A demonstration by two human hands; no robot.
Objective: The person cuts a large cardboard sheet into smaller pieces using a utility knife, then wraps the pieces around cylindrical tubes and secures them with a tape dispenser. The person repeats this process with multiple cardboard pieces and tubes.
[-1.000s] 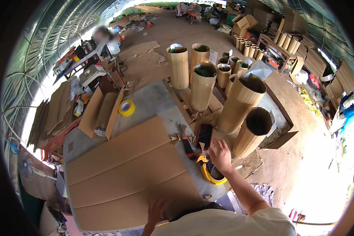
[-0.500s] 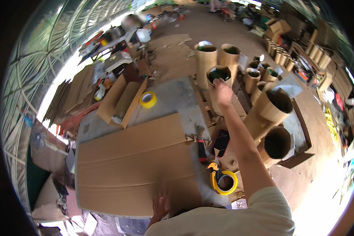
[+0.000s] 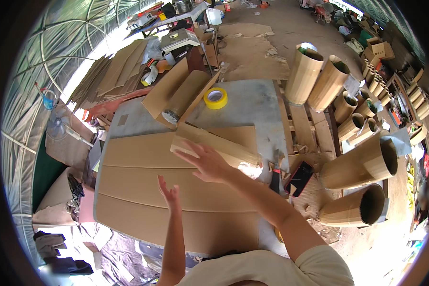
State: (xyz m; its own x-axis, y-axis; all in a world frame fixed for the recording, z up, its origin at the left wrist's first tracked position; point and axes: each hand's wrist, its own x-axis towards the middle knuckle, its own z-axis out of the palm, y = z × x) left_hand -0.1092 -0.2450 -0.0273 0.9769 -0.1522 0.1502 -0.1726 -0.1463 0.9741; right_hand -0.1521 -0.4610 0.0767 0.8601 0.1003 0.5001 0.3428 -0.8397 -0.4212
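A brown cardboard tube (image 3: 226,147) lies aslant on a large flat cardboard sheet (image 3: 143,186), with something shiny at its right end. My right hand (image 3: 206,164) is over the tube's near side, fingers stretched out; whether it touches the tube I cannot tell. Nearer to me, my left hand (image 3: 169,193) is raised above the sheet with its fingers apart, holding nothing. The sheet has several crease lines and rests on a grey tabletop (image 3: 252,95).
Beyond the sheet are a yellow tape roll (image 3: 216,98) and another tube in an open carton (image 3: 159,97). At right lie a phone (image 3: 300,176) and a dark-handled tool (image 3: 275,181). Several tubes, including one large tube (image 3: 360,164), stand or lean farther right.
The tube that my right hand held by its rim at the far right is now lying on the sheet. That hand has come left and opened; my left hand has risen forward. The view shifted.
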